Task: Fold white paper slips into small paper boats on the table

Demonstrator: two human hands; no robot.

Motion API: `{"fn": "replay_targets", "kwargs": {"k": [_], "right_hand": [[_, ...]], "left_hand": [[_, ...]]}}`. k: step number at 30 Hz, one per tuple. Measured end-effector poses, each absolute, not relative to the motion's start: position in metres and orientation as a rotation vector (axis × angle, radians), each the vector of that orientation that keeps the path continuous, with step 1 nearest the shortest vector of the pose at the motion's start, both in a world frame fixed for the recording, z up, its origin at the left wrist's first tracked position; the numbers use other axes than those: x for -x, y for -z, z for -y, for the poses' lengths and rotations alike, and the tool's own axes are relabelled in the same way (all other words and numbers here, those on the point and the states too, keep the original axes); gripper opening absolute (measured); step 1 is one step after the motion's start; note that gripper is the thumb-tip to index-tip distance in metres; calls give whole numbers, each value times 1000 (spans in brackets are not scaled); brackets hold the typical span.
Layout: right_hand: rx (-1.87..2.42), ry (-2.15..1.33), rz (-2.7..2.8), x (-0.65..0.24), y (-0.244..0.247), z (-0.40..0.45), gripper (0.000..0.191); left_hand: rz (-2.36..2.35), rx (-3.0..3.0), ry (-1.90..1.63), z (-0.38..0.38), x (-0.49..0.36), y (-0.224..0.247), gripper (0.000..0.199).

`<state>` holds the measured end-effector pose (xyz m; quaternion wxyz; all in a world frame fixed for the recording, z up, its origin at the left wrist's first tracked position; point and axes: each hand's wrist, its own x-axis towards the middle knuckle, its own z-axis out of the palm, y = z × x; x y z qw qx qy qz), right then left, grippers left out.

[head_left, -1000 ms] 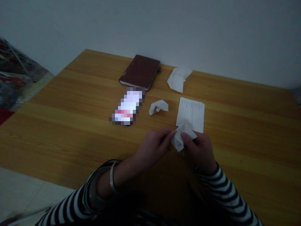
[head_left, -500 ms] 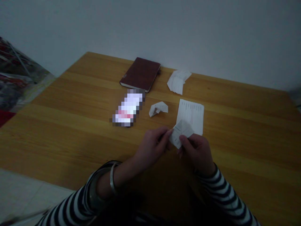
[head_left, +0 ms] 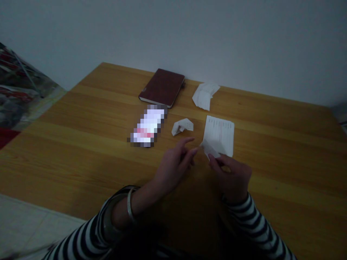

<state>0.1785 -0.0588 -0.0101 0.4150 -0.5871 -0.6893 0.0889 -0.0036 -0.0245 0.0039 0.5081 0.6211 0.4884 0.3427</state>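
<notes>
Between the thumb and fingers of my right hand (head_left: 233, 175) is a small folded piece of paper (head_left: 211, 148), tilted so that it looks narrow. My left hand (head_left: 176, 164) is just left of it, thumb and index finger apart, with nothing visible in them. The left fingertips come close to the paper's left corner; whether they touch it I cannot tell. Behind the folded piece lies a stack of printed paper sheets (head_left: 221, 131), its lower left part covered by it. Another folded paper piece (head_left: 183, 126) rests on the table beyond my left hand.
On the wooden table (head_left: 81, 144) a lit phone (head_left: 148, 124), its screen blurred, lies left of the folded piece. A dark red notebook (head_left: 163, 87) and a fanned bundle of folded papers (head_left: 205, 95) sit near the wall (head_left: 217, 39) at the back.
My left fingers have let go of the folded paper and spread apart. My right hand has turned the paper from facing me to nearly edge-on.
</notes>
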Motion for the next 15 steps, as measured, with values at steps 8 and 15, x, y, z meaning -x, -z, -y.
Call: {"fn": "replay_targets", "kwargs": {"k": [8, 15], "right_hand": [[1275, 215, 2102, -180, 12, 61, 24], [1173, 170, 2068, -173, 1, 57, 18]], "left_hand": [[-941, -938, -810, 18, 1, -2, 38], [-882, -853, -776, 17, 5, 0, 35]]}}
